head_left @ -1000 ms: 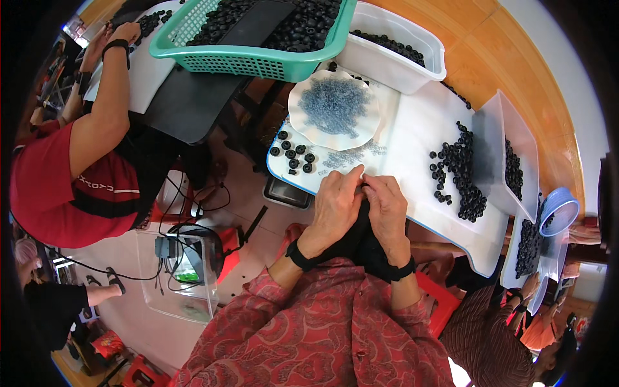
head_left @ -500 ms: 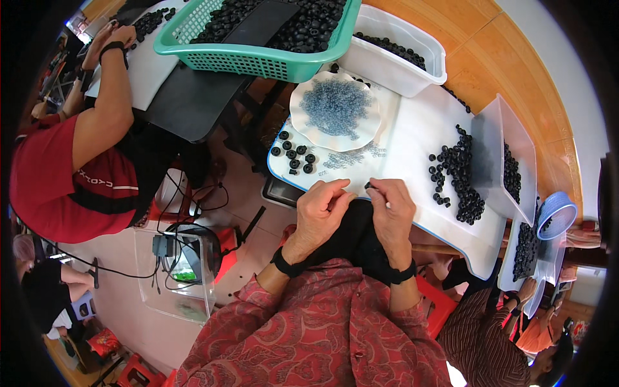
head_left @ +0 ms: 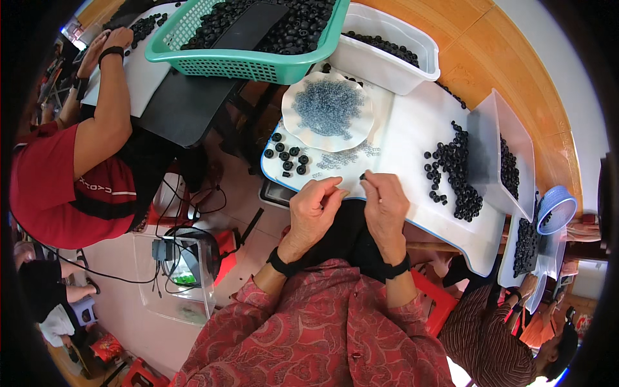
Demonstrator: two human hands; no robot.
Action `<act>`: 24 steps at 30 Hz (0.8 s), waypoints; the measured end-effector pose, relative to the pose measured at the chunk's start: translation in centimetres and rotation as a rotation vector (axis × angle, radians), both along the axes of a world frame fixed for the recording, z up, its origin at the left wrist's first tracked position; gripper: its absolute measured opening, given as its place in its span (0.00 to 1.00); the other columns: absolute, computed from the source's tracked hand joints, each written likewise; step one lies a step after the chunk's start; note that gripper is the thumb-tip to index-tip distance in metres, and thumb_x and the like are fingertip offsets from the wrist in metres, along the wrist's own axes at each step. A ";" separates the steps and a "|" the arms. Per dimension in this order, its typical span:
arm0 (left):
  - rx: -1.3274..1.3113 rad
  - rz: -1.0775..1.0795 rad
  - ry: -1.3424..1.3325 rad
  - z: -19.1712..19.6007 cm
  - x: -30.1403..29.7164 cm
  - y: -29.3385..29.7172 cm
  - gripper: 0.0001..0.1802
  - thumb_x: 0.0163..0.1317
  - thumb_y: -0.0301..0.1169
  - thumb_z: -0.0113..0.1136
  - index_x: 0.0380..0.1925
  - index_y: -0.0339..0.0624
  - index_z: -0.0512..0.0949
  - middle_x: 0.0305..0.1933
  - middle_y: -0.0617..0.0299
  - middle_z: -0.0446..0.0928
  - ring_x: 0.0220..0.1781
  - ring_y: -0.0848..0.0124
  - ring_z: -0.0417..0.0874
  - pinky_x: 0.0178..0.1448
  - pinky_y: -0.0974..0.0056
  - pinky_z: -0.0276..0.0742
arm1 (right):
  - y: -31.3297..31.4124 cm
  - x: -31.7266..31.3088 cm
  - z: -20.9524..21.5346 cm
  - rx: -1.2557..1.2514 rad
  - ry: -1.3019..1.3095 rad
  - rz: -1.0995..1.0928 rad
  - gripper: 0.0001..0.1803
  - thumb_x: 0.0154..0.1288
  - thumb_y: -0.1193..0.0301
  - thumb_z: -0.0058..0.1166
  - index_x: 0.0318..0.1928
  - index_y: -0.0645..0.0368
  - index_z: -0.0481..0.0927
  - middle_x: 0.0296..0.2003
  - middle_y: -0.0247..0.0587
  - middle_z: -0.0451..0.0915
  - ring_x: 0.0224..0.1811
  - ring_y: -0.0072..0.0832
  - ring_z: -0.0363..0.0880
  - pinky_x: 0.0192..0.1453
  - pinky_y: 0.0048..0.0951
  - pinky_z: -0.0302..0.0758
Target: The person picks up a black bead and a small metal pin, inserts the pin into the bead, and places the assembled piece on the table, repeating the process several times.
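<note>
My left hand (head_left: 312,211) is closed in a pinch in front of the table's near edge; what its fingertips hold, if anything, is too small to make out. Just to its right, my right hand (head_left: 385,208) pinches a small black piece (head_left: 363,176) between thumb and forefinger. A gap separates the two hands. Beyond them a white scalloped plate (head_left: 293,129) carries a heap of tiny translucent bluish pieces (head_left: 327,107), some of which lie scattered on the white table (head_left: 403,145). Several round black parts with centre holes (head_left: 294,151) sit left of the spill.
A green basket (head_left: 242,66) and a white tub (head_left: 380,68), both with black parts, stand at the back. On the right are a loose pile of black parts (head_left: 461,168), a clear bin (head_left: 490,129) and a blue basket (head_left: 558,209). A person in red (head_left: 71,174) works at left.
The view has shifted slightly, so the table and its things sit a little further left. Both hands stay close together, and the right one keeps its pinch on the black piece.
</note>
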State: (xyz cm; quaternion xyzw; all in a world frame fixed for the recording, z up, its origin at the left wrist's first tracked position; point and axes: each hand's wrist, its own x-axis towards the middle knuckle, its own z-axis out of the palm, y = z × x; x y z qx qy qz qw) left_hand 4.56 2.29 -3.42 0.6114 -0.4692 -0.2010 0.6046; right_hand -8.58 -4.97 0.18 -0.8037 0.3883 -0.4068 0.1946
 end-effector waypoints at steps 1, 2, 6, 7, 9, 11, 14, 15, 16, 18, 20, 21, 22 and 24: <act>0.002 0.000 -0.006 -0.1 0.1 0.0 0.14 0.59 0.22 0.70 0.46 0.36 0.83 0.31 0.58 0.83 0.31 0.75 0.84 0.36 0.70 0.80 | 0.3 0.4 1.6 -0.046 -0.066 -0.051 0.10 0.56 0.84 0.62 0.40 0.64 0.82 0.31 0.47 0.77 0.34 0.44 0.79 0.37 0.40 0.78; 0.002 -0.006 -0.012 0.0 0.0 0.1 0.14 0.60 0.22 0.69 0.46 0.36 0.83 0.32 0.58 0.83 0.31 0.76 0.84 0.36 0.70 0.80 | 0.6 0.4 2.6 -0.095 -0.131 -0.109 0.10 0.57 0.84 0.61 0.40 0.64 0.82 0.31 0.47 0.77 0.34 0.45 0.79 0.38 0.39 0.78; -0.035 0.029 0.014 0.1 -0.5 -0.5 0.13 0.57 0.22 0.70 0.44 0.37 0.84 0.29 0.57 0.82 0.29 0.68 0.82 0.32 0.66 0.78 | -0.4 -0.4 -1.5 -0.057 0.098 0.030 0.08 0.58 0.82 0.62 0.39 0.64 0.83 0.32 0.48 0.79 0.32 0.47 0.80 0.38 0.38 0.78; -0.033 0.022 0.001 0.0 -0.5 -0.6 0.13 0.57 0.22 0.70 0.44 0.37 0.84 0.30 0.57 0.82 0.29 0.68 0.82 0.32 0.66 0.77 | -0.8 -0.8 -1.7 -0.062 0.098 0.025 0.08 0.58 0.82 0.62 0.39 0.64 0.83 0.32 0.48 0.79 0.32 0.47 0.80 0.38 0.38 0.78; -0.021 0.017 -0.015 0.0 -0.4 0.0 0.13 0.57 0.22 0.70 0.44 0.37 0.83 0.30 0.57 0.82 0.29 0.68 0.82 0.32 0.66 0.77 | -1.0 -1.1 -1.0 0.041 -0.001 0.007 0.08 0.58 0.82 0.62 0.40 0.65 0.83 0.32 0.48 0.79 0.32 0.44 0.81 0.38 0.36 0.78; 0.012 0.008 0.089 0.3 -0.6 0.3 0.13 0.58 0.22 0.70 0.44 0.37 0.83 0.30 0.57 0.82 0.29 0.69 0.82 0.32 0.67 0.77 | -0.1 -1.9 -1.3 0.184 -0.073 -0.055 0.08 0.62 0.81 0.62 0.43 0.65 0.84 0.33 0.42 0.83 0.32 0.33 0.82 0.36 0.29 0.77; 0.008 -0.004 0.070 1.1 -0.7 0.0 0.10 0.59 0.22 0.69 0.42 0.36 0.84 0.31 0.57 0.82 0.31 0.70 0.83 0.34 0.67 0.78 | 0.3 -2.9 -0.6 0.731 -0.505 -0.099 0.11 0.68 0.79 0.60 0.51 0.64 0.84 0.36 0.35 0.85 0.31 0.19 0.80 0.37 0.18 0.76; 0.012 -0.009 0.022 1.2 -0.7 0.0 0.10 0.59 0.22 0.69 0.41 0.36 0.84 0.31 0.56 0.83 0.32 0.70 0.83 0.35 0.67 0.78 | 0.4 -3.1 -0.2 0.731 -0.506 -0.099 0.11 0.68 0.79 0.60 0.51 0.64 0.84 0.36 0.35 0.85 0.31 0.19 0.80 0.37 0.18 0.76; 0.013 -0.009 0.021 1.4 -0.7 -0.1 0.10 0.59 0.22 0.69 0.41 0.36 0.84 0.31 0.56 0.83 0.32 0.70 0.83 0.35 0.67 0.78 | 0.5 -3.3 0.1 0.763 -0.590 -0.066 0.12 0.68 0.79 0.61 0.51 0.65 0.84 0.36 0.35 0.85 0.32 0.19 0.81 0.36 0.18 0.76; 0.018 -0.077 0.112 1.8 -1.0 -0.1 0.10 0.59 0.22 0.69 0.42 0.36 0.84 0.33 0.56 0.83 0.33 0.70 0.84 0.36 0.68 0.79 | 0.8 -3.8 0.4 0.795 -0.677 -0.037 0.12 0.67 0.78 0.61 0.51 0.65 0.84 0.35 0.36 0.85 0.33 0.20 0.81 0.35 0.18 0.75; 0.010 -0.117 0.143 1.8 -1.4 -0.2 0.10 0.60 0.21 0.68 0.43 0.36 0.84 0.34 0.56 0.83 0.33 0.71 0.84 0.37 0.68 0.79 | 1.1 -4.1 0.6 0.814 -0.713 0.005 0.12 0.68 0.79 0.61 0.51 0.65 0.84 0.35 0.37 0.85 0.33 0.20 0.82 0.36 0.19 0.76; 0.000 -0.156 0.175 1.9 -1.6 -0.2 0.11 0.60 0.21 0.68 0.44 0.36 0.84 0.36 0.56 0.83 0.34 0.71 0.84 0.37 0.68 0.79 | 1.2 -4.1 0.7 0.815 -0.713 0.006 0.12 0.68 0.79 0.61 0.51 0.65 0.84 0.35 0.37 0.85 0.33 0.20 0.82 0.36 0.19 0.76; -0.011 -0.194 0.237 2.0 -1.8 -0.1 0.13 0.60 0.21 0.68 0.45 0.36 0.84 0.37 0.56 0.83 0.36 0.71 0.85 0.39 0.69 0.80 | 1.5 -4.1 0.8 0.830 -0.697 0.007 0.12 0.68 0.79 0.60 0.51 0.65 0.85 0.35 0.38 0.85 0.33 0.20 0.82 0.36 0.19 0.76; -0.024 -0.220 0.269 2.5 -2.2 -0.2 0.13 0.60 0.21 0.68 0.46 0.36 0.84 0.38 0.57 0.83 0.36 0.71 0.85 0.40 0.69 0.80 | 1.8 -4.2 1.0 0.847 -0.682 0.007 0.12 0.68 0.79 0.60 0.51 0.65 0.85 0.35 0.38 0.85 0.33 0.20 0.82 0.36 0.19 0.76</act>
